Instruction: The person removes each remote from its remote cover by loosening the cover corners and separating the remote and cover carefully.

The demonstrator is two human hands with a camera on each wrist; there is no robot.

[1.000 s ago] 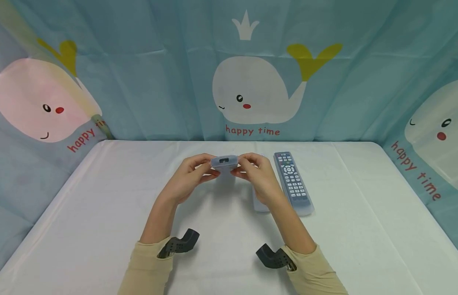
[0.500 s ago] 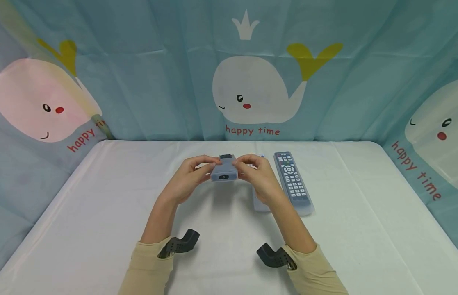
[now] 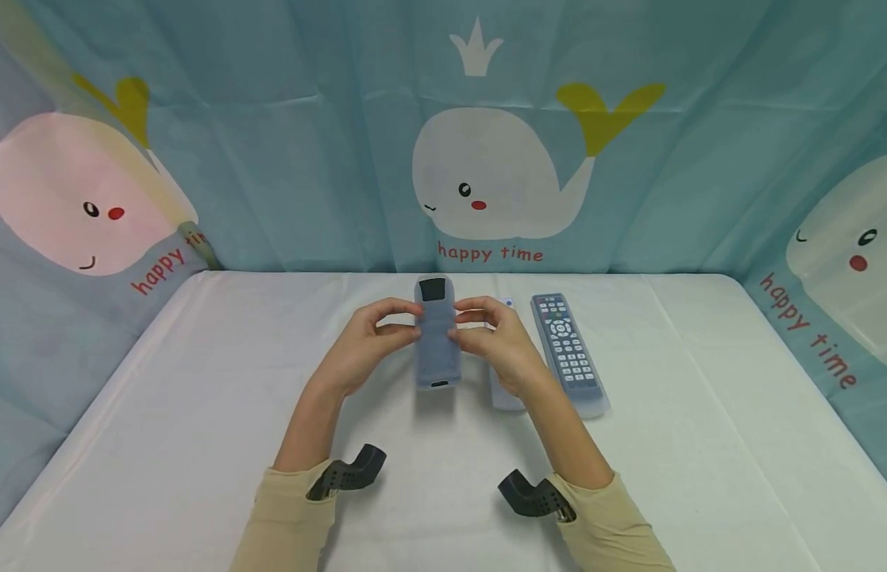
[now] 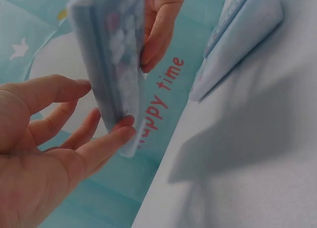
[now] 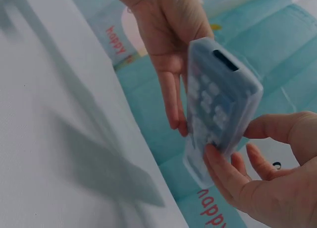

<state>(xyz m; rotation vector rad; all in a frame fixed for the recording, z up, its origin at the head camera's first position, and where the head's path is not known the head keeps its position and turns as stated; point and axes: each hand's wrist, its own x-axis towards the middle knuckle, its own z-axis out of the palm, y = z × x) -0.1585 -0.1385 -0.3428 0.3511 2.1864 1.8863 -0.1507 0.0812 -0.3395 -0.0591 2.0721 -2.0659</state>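
A remote control point(image 3: 436, 342) in a translucent bluish sleeve is held above the white table, its back with a black patch facing the head camera. My left hand point(image 3: 364, 342) pinches its left edge between thumb and fingers. From the other side, my right hand point(image 3: 496, 342) pinches the right edge. Both wrist views show the buttons of this remote control point(image 5: 213, 104) on the face turned down toward the table. Its shadow falls on the cloth below.
A second sleeved remote control point(image 3: 568, 349), buttons up, lies on the white table point(image 3: 200, 413) to the right. Beside it, another sleeved thing point(image 3: 506, 400) is mostly hidden behind my right hand. A blue whale-print curtain point(image 3: 307, 159) rises at the table's back edge.
The held remote control has tipped from end-on to showing its full back, its far end rising and its near end dropping. Both hands stay in nearly the same place, fingers slightly shifted.
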